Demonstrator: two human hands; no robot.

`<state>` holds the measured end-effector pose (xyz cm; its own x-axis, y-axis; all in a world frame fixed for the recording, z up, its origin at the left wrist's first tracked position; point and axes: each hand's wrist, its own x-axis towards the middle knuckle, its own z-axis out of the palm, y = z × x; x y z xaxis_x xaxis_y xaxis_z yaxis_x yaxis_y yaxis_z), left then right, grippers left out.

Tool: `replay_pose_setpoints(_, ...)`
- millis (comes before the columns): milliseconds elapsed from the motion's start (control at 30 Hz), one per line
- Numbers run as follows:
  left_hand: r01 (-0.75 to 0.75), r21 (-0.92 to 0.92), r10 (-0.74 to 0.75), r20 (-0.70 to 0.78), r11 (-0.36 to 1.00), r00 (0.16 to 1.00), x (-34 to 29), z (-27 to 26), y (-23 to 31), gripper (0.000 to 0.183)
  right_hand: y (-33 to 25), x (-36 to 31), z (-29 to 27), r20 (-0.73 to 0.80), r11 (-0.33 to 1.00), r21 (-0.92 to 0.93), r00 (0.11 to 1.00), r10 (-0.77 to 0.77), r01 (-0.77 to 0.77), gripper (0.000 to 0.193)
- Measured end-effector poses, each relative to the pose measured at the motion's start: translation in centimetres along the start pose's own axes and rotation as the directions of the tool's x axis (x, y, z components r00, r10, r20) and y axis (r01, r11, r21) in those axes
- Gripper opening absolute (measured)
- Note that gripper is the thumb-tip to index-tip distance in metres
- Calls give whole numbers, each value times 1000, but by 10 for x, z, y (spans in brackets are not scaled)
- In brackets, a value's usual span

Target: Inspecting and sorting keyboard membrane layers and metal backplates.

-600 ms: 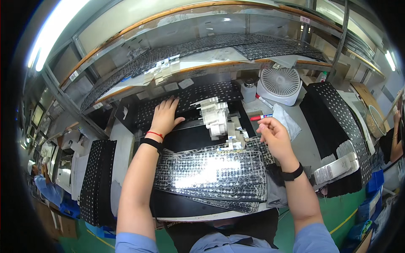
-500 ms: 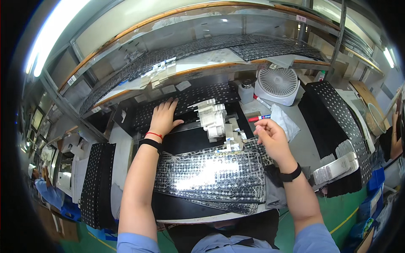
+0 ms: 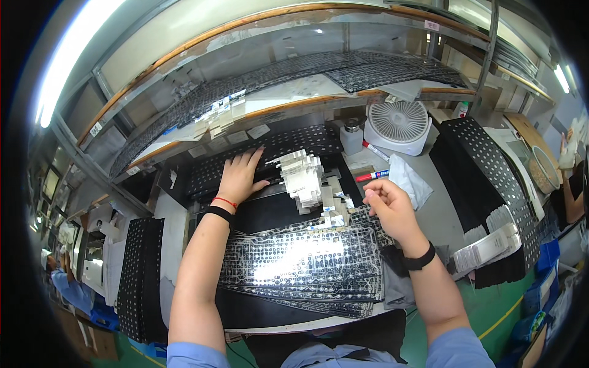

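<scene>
My left hand [image 3: 238, 179] lies with fingers spread on a black sheet with rows of pale dots [image 3: 296, 140] at the back of the bench. My right hand [image 3: 390, 207] hangs over the right side, fingers curled and thumb close against them; whether anything small is pinched there is hidden. Just beyond its knuckles lies a red-capped marker [image 3: 372, 176]. Between my hands sits a fanned pile of pale strips [image 3: 300, 175], with more greyish strips beside it. Nearer me, a stack of glossy black-and-clear patterned sheets [image 3: 300, 257] reflects the light.
A white fan [image 3: 399, 126] and a metal-topped bottle [image 3: 352, 138] stand at the back right, near a white cloth [image 3: 410, 181]. More dotted black sheets [image 3: 475, 147] lie to the right, with a bundle of pale cards [image 3: 488, 250]. A shelf edge [image 3: 276, 110] runs above the bench.
The whole view has shifted slightly, so the bench sits a little lower and further left. Both hands keep nearly the same pose and place.
</scene>
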<state>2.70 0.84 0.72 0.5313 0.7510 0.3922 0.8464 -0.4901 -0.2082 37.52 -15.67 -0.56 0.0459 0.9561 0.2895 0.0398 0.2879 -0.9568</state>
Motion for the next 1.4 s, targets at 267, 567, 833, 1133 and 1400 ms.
replay_pose_setpoints(267, -107, 92, 109, -22, 990, 994, 1, 10, -18, 84, 5, 0, 0, -3, 1000, -18, 1000, -7, 7, 17)
replay_pose_setpoints(567, -139, 83, 142, -36, 987, 989, -3, 10, -16, 75, 1, -1, 2, -9, 993, -119, 1000, -21, 20, 17)
replay_pose_setpoints(833, -199, 96, 207, -80, 975, 975, 3, 13, -3, 78, -6, -2, 2, 9, 988, -153, 1000, -26, 27, 16)
replay_pose_setpoints(1133, -25, -11, 24, -130, 1000, 991, 4, 10, 9, 82, -11, -5, 2, 31, 979, -192, 998, -55, 60, 16)
replay_pose_setpoints(1400, -74, 88, 88, -169, 993, 982, 12, 11, 11, 74, -12, -3, 0, 21, 972, -226, 998, -67, 70, 17)
